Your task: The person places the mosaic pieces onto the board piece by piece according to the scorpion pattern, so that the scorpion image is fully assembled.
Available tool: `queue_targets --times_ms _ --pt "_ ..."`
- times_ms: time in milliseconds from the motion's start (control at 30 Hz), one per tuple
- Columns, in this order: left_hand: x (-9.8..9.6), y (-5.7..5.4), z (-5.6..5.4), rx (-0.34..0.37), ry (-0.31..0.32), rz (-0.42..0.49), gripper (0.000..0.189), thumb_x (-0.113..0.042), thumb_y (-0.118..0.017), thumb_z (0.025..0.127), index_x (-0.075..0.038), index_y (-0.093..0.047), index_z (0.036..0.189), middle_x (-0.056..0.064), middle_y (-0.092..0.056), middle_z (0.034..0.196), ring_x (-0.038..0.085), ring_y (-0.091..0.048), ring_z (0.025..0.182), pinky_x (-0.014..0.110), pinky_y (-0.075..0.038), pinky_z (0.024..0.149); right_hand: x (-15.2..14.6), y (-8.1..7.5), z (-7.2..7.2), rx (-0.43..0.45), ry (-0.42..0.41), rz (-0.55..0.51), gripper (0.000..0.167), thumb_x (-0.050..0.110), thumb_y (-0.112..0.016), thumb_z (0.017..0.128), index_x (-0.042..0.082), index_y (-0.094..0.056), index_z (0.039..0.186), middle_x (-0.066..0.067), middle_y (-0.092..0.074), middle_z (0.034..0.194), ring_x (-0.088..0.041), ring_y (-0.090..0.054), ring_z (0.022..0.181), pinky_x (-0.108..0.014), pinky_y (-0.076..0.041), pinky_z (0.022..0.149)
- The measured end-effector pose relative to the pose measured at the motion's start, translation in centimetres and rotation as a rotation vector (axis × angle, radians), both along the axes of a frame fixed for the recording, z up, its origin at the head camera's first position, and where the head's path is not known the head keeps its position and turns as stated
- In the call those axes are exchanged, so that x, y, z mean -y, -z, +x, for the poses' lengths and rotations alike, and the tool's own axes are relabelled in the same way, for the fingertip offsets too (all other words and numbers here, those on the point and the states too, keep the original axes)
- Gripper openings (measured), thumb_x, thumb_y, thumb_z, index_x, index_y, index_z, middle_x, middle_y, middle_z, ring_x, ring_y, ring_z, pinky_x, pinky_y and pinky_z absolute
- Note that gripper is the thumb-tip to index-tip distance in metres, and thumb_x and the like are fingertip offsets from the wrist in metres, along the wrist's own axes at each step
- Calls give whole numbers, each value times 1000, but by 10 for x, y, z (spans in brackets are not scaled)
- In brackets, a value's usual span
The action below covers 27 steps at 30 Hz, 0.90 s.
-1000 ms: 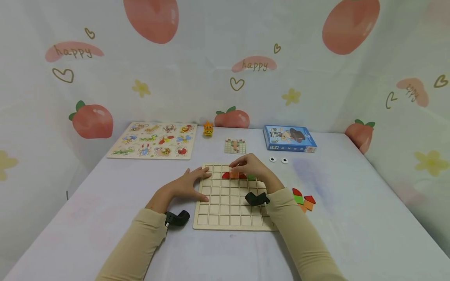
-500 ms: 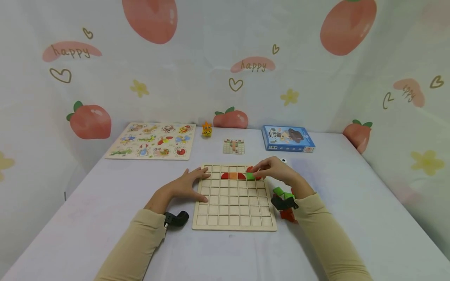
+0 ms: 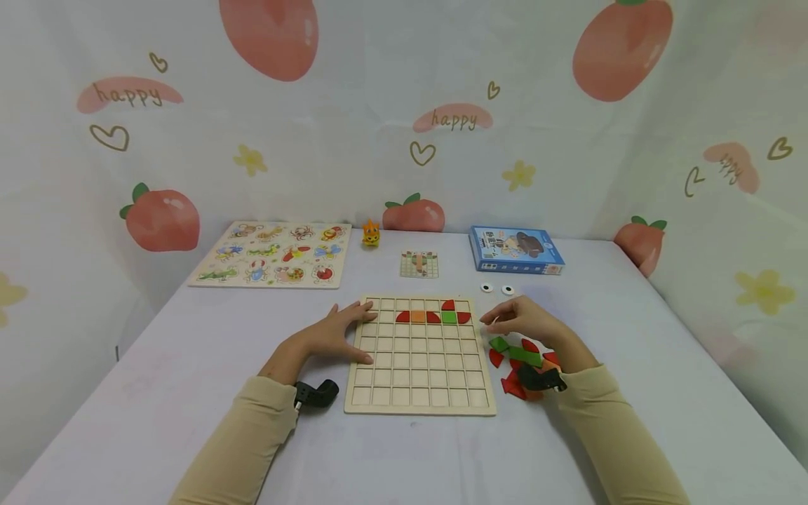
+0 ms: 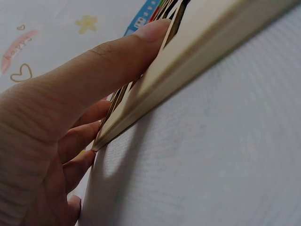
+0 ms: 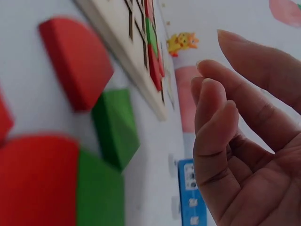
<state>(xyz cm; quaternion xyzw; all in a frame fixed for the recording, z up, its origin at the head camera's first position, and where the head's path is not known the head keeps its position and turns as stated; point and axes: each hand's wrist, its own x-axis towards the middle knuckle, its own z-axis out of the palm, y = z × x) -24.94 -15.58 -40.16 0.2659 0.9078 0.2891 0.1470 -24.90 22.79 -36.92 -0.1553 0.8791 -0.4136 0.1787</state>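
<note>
My left hand [image 3: 331, 333] rests with spread fingers along the left edge of the wooden grid board [image 3: 410, 380]; in the left wrist view, its thumb [image 4: 155, 30] lies on the frame. Near the board's top sits a row of pieces: a red quarter-circle [image 3: 402, 318], an orange square [image 3: 418, 317], another red quarter-circle, a green square [image 3: 449, 318] and a red quarter-circle [image 3: 463, 318]. One more red quarter-circle [image 3: 447, 305] lies above the green square. Just right of the board, my right hand [image 3: 527, 322] hovers with loosely bent, empty fingers.
Loose red, orange and green pieces [image 3: 526, 356] lie right of the board, partly under the right wrist. Behind are two eye discs [image 3: 508, 290], a pattern card [image 3: 419, 264], a blue box [image 3: 517, 250], an orange figurine [image 3: 371, 233] and an insect puzzle board [image 3: 271, 254].
My right hand has moved right, from over the board's top rows to beside it, uncovering the red quarter-circles at the row's right end. My left hand stays in place.
</note>
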Motion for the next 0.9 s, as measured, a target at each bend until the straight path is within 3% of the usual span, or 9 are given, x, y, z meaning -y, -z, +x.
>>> queue_targets --times_ms 267,533,900 --pt "-1 1 0 -2 -1 8 90 -47 -80 67 -16 -41 141 5 -20 156 26 -5 146 52 6 117 -18 12 -1 17 -25 2 30 14 -70 82 -2 -68 107 -7 -64 88 -14 -53 76 -21 -49 64" --pt "-1 1 1 5 -6 6 89 -48 -80 66 -16 -42 141 4 -19 157 26 -5 146 51 7 117 -26 22 0 43 -94 10 28 12 -71 80 -1 -68 105 -9 -65 96 -17 -52 83 -20 -51 71" --pt "1 2 0 -7 3 -6 90 -49 -79 67 -17 -40 142 4 -20 156 26 -5 146 53 5 117 -24 22 0 11 -144 32 27 6 -71 78 -4 -66 103 -9 -59 87 -17 -50 79 -20 -49 68"
